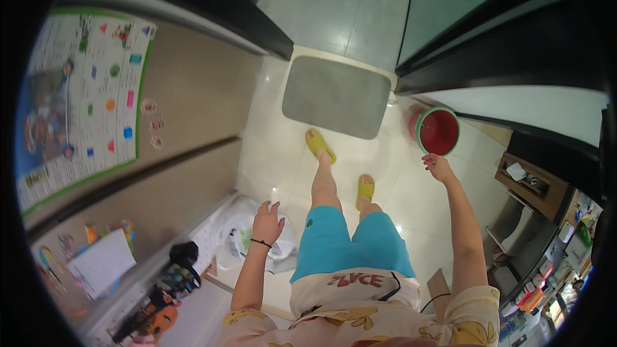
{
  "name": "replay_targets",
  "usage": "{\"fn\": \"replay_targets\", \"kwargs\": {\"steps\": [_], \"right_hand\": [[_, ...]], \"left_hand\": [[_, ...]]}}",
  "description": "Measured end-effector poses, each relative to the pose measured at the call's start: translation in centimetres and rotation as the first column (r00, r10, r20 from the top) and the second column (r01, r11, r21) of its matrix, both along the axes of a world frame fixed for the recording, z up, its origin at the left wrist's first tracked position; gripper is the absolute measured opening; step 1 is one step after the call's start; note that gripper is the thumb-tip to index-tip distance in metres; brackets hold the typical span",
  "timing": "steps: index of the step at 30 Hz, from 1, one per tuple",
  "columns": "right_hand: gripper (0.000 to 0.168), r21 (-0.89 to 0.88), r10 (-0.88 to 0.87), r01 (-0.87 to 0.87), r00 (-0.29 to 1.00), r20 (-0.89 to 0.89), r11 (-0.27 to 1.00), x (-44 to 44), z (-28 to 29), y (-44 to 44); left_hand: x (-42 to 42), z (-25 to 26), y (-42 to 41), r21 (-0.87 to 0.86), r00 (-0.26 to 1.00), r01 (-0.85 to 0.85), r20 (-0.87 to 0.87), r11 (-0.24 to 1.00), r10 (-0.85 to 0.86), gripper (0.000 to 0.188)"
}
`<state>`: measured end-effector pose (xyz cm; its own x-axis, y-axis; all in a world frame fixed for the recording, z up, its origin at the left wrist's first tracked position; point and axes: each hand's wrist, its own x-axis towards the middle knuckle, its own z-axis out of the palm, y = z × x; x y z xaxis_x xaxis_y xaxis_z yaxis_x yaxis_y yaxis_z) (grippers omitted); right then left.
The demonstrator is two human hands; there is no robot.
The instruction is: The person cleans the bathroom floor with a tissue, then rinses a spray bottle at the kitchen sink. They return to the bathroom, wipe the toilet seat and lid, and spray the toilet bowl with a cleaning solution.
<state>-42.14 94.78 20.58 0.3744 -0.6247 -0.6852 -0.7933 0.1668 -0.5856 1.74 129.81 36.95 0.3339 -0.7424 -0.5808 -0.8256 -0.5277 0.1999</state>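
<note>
My left hand (pixel 268 224) hangs with its fingers apart, holding nothing, above a white plastic bag (pixel 284 246) on the floor. A thin dark band circles that wrist. To the right, my right hand (pixel 437 167) overlaps the near rim of a red plastic bucket (pixel 439 132) in the view. Its fingers are partly curled, and I cannot tell whether they touch the bucket. The bucket has a green rim, and its visible inside holds no object that I can make out. My feet wear yellow-green slippers (pixel 365 192), one ahead of the other on the pale tiles.
A grey mat (pixel 337 96) lies at the doorway, between a dark door frame (pixel 274 38) and a glass panel (pixel 462 5). A learning poster (pixel 111 106) hangs on the left wall. On the right stands a cluttered shelf unit (pixel 535 180).
</note>
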Motion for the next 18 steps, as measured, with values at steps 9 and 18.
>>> {"fn": "replay_targets", "kwargs": {"steps": [9,18], "right_hand": [[0.023,0.021,-0.150,0.154,0.978,-0.145,0.988,9.7,-1.4,-8.3],[0.022,-0.056,-0.250,0.248,0.968,-0.027,0.967,18.4,-0.7,-17.9]], "left_hand": [[16.3,-0.2,-22.5,-0.132,0.977,0.213,0.014,0.968,-0.213,0.048],[20.2,0.0,-44.2,-0.250,0.913,0.378,-0.059,0.891,-0.404,0.048]]}}
